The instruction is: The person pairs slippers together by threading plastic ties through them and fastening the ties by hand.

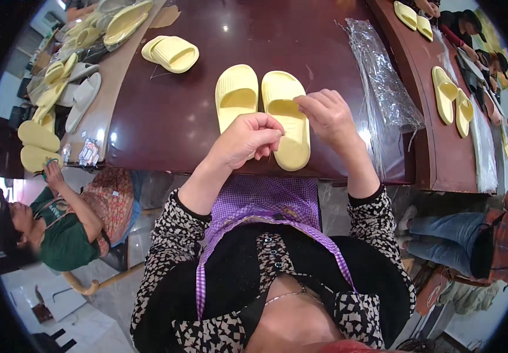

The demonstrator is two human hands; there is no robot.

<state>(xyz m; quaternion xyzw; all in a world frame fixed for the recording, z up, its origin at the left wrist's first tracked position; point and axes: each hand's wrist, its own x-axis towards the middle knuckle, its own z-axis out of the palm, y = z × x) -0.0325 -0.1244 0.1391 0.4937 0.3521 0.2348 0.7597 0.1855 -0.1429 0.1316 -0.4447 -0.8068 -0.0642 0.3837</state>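
Note:
A pair of yellow slide slippers (289,141) lies side by side on the dark red table in front of me, straps at the far end. My left hand (248,141) is closed in a pinch over the heel ends of both slippers. Across the right slipper's edge, my right hand (330,117) also pinches, thumb against forefinger. Whatever is between the fingertips is too thin to name; a fine strand shows faintly near the right slipper. The left slipper (236,88) is partly covered by my left hand.
Another yellow pair (171,53) lies at the far left. A bundle of clear thin strands (369,112) and clear plastic bags (383,76) lie to the right. Bagged slippers (80,41) pile up on the left table, where a co-worker (71,217) holds scissors. More yellow slippers (445,94) lie on the right table.

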